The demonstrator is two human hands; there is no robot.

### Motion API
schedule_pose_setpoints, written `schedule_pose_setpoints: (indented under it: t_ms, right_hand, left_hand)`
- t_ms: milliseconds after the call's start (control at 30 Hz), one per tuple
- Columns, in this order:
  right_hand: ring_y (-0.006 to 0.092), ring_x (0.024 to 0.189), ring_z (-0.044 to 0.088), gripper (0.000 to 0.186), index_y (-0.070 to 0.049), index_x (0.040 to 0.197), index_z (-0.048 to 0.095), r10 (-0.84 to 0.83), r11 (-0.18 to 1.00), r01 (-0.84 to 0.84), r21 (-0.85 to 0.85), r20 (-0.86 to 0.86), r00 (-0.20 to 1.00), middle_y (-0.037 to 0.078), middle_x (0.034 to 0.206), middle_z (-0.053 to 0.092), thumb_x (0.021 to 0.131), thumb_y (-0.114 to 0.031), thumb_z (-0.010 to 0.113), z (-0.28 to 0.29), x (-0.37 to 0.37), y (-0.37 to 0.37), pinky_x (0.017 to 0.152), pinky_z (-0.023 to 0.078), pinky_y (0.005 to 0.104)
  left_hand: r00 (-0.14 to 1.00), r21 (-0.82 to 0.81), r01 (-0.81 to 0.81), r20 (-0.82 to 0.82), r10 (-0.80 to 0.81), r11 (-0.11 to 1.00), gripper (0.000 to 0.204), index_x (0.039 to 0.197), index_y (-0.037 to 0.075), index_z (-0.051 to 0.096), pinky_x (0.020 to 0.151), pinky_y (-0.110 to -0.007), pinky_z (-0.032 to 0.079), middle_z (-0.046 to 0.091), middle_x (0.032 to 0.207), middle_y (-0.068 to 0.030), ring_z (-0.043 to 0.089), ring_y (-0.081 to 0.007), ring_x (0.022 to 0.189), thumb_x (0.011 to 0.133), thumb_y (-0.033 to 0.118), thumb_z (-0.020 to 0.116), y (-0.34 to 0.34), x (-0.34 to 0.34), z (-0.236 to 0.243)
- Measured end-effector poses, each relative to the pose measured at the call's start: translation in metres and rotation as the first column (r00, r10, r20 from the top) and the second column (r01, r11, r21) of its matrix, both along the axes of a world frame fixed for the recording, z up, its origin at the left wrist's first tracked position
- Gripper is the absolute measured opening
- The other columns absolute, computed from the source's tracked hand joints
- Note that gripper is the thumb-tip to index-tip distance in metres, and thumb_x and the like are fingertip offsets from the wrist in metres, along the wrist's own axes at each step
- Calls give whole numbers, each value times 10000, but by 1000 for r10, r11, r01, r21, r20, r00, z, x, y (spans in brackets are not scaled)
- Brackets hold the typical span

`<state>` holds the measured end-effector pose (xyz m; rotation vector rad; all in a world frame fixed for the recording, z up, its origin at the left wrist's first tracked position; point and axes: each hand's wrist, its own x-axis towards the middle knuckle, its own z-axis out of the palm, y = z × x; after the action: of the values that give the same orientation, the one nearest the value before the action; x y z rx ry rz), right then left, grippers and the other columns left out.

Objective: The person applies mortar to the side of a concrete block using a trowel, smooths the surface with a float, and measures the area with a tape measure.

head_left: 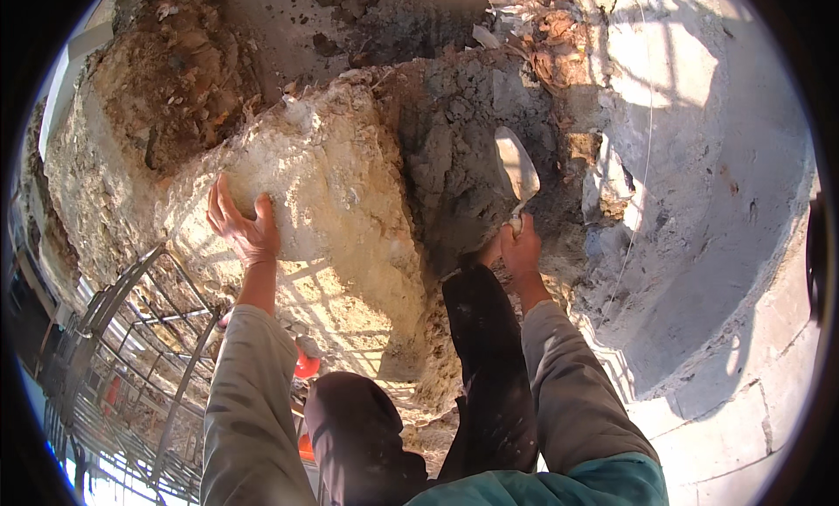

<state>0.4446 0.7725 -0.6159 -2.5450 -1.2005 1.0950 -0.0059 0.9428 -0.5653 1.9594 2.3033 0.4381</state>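
Note:
My right hand [522,248] is closed around the handle of a trowel [517,165], whose pale metal blade points away from me. Under and beside the blade lies a mass of dark grey wet mortar [459,161] in a hollow. My left hand [246,226] rests with fingers spread on a rough, sunlit tan block of stone or earth [341,183], and nothing shows in it. The bare foot at the hollow's near edge is partly in shadow below the dark trouser leg [489,357].
A grey plastered wall [699,270] curves along the right, with a thin string [648,113] across it. At lower left stands a metal rebar cage or scaffold [149,357]. Crumbled reddish debris [559,47] lies at the back. A red-orange object [306,364] sits beside my knee.

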Motion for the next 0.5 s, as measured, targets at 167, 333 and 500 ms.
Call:
schedule_pose_setpoints:
  t_ms: [167, 333, 500]
  right_hand:
    - [369, 799, 689, 440, 23, 1187, 544, 101, 993, -107, -41, -131, 986, 229, 840, 674, 872, -256, 677, -54, -15, 44, 704, 531, 446]
    - [217, 652, 665, 561, 47, 1287, 501, 115, 986, -151, -69, -371, 921, 177, 772, 667, 843, -224, 714, -117, -77, 36, 588, 529, 359]
    - [164, 518, 588, 567, 32, 1338, 470, -280, 873, -117, -473, -684, 674, 100, 707, 623, 859, -187, 679, -72, -63, 70, 481, 481, 328]
  left_hand:
    - [999, 5, 46, 12, -47, 999, 672, 1371, 67, 496, 1095, -528, 264, 508, 1329, -179, 433, -364, 1275, 873, 515, 560, 5, 6, -1]
    - [996, 12, 84, 23, -84, 996, 713, 1370, 54, 498, 1088, -526, 280, 515, 1326, -176, 428, -362, 1283, 900, 591, 522, 7, 1, -10]
    - [996, 72, 86, -13, -85, 994, 689, 1335, 73, 545, 1070, -522, 301, 565, 1283, -148, 464, -347, 1260, 905, 608, 493, 2, -8, -13]
